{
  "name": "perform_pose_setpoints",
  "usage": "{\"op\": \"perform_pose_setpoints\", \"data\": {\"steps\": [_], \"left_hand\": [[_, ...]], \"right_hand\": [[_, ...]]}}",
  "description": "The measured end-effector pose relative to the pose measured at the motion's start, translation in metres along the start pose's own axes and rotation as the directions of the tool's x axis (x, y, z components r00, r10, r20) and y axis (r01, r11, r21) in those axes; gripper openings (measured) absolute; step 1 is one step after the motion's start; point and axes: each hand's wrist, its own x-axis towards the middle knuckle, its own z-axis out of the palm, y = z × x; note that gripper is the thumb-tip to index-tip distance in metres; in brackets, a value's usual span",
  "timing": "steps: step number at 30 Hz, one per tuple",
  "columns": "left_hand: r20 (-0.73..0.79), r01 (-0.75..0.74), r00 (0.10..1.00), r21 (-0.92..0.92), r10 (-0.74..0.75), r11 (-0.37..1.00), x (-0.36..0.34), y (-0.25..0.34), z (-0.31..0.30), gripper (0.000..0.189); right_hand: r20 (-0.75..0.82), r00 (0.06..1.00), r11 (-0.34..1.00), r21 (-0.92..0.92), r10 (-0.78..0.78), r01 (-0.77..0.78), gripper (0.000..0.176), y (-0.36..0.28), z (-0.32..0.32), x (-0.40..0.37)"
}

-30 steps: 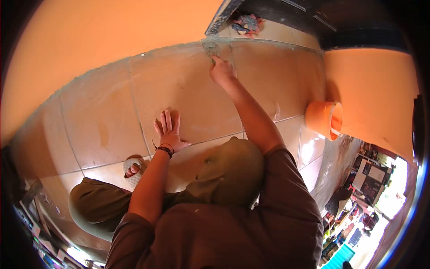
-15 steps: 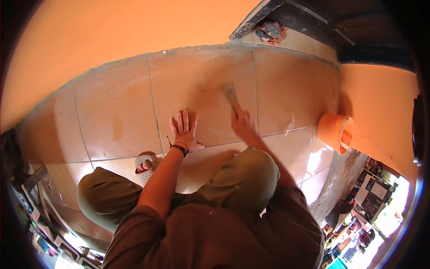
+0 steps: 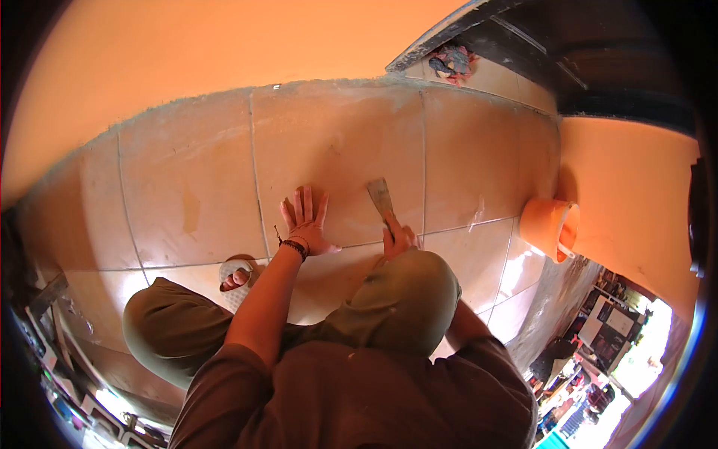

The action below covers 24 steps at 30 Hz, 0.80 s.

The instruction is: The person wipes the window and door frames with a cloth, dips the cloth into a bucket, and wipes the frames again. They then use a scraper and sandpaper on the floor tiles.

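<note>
My left hand lies with its fingers spread flat on the tiled floor, a dark bracelet at its wrist. Just beyond my right knee, my right hand is wrapped round the handle of a scraper. The scraper's flat, wide blade points away from me, low over the same large tile that my left hand rests on. Part of my right forearm is hidden behind the knee. Whitish smears and a few small dark specks mark the tiles.
An orange bucket stands to the right by the orange wall. A crumpled rag lies by the dark door. My sandalled foot is left of my left forearm. Cluttered items fill the lower right.
My right hand has drawn the scraper back toward my body, close to my knee. My left hand has stayed spread on the floor. The view has shifted slightly.
</note>
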Motion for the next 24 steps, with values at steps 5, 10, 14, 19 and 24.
{"op": "perform_pose_setpoints", "data": {"steps": [5, 10, 14, 19, 24], "left_hand": [[-0.019, 0.002, 1.000, -0.019, -0.003, 1.000, 0.002, -0.002, 0.002, 0.122], [-0.080, -0.078, 0.994, -0.112, 0.069, 0.991, -0.001, -0.012, 0.006, 0.119], [-0.044, -0.088, 0.996, -0.138, 0.083, 0.987, 0.002, -0.015, 0.002, 0.119], [0.082, -0.007, 0.997, -0.042, 0.010, 0.999, -0.002, 0.000, -0.014, 0.121], [0.089, 0.003, 0.996, -0.042, 0.001, 0.999, 0.000, -0.001, -0.011, 0.121]], "right_hand": [[-0.092, 0.975, 0.979, -0.049, -0.204, 0.200, 0.036, -0.079, -0.032, 0.156], [-0.031, 0.987, 0.987, -0.025, -0.159, 0.158, 0.040, -0.106, -0.041, 0.164], [0.088, 0.983, 0.980, -0.106, -0.159, 0.168, 0.041, -0.052, -0.031, 0.057], [0.142, 0.981, 0.984, -0.093, -0.135, 0.149, 0.036, -0.062, -0.043, 0.051], [-0.040, 0.972, 0.969, -0.092, -0.232, 0.227, 0.033, -0.125, -0.044, 0.178]]}}
